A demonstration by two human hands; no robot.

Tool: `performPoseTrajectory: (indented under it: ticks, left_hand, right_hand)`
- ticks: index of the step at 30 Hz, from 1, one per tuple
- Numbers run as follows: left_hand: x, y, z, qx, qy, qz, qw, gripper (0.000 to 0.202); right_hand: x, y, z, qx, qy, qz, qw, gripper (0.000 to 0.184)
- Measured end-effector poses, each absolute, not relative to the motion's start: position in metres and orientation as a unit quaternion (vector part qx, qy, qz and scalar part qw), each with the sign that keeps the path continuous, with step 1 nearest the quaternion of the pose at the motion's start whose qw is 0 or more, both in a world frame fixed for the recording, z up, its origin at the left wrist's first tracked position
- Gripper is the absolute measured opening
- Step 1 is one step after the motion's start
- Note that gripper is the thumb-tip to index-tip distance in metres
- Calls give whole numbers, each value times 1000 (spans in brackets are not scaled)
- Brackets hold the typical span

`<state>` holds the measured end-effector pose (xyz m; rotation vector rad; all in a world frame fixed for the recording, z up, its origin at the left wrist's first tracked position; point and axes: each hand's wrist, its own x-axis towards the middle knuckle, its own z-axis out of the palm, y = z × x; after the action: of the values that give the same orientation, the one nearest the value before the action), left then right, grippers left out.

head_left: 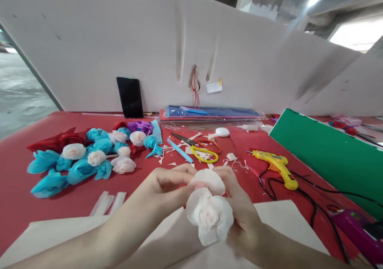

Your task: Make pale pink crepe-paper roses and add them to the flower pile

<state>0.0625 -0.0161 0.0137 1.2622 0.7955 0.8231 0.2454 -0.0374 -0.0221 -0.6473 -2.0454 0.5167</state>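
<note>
A pale pink paper rose (209, 215) is held over the red table (18, 181), just above a sheet of pale paper (278, 221). My left hand (167, 185) pinches its upper petal from the left, fingers closed. From the right, my right hand (242, 209) wraps round the flower's base, fingers closed behind the petals. The stem end is hidden between both hands.
Finished blue, white, red and purple paper flowers (89, 157) lie at the left. Scissors (200, 147), a blue pen (179, 150), paper scraps, a yellow glue gun (278, 167) with black cord, a green board (323, 153), a purple tool (356, 231), stacked paper (209, 112) and a dark phone (130, 97) surround the hands.
</note>
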Motion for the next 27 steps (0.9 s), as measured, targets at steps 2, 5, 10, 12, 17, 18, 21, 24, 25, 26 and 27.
performPoseTrajectory:
  ticks: [2,5,10,12,17,18,21,24,25,26,27]
  left_hand:
    - [61,-19,10,547,342,366,670,17]
    - [57,-22,2,531,335,367,686,21]
    - [54,-21,3,530,342,361,687,28]
    - [56,-22,9,511,373,361,685,33]
    - [60,-26,18,434,487,363,665,41]
    - [60,-27,18,421,503,365,660,42]
    - [58,-29,18,406,514,360,664,44]
    - [55,-31,17,416,505,364,663,44]
    - [55,-30,16,424,499,366,661,44]
    - [54,-30,15,434,490,369,660,43]
    - [53,-29,15,447,474,370,663,43]
  right_hand:
    - [246,-37,-22,-261,-829,235,437,19]
    - [247,-37,-20,-264,-829,252,424,17]
    - [247,-35,-14,-279,-817,271,426,22]
    - [247,-34,-14,-280,-823,243,431,13]
    - [249,-30,-16,-257,-843,150,448,13]
    - [249,-29,-17,-258,-845,141,447,13]
    - [250,-28,-17,-264,-847,134,442,12]
    - [251,-28,-16,-260,-848,122,446,12]
    - [251,-28,-15,-259,-848,116,447,12]
    - [251,-28,-15,-258,-849,111,448,13]
    - [252,-27,-15,-257,-849,108,449,13]
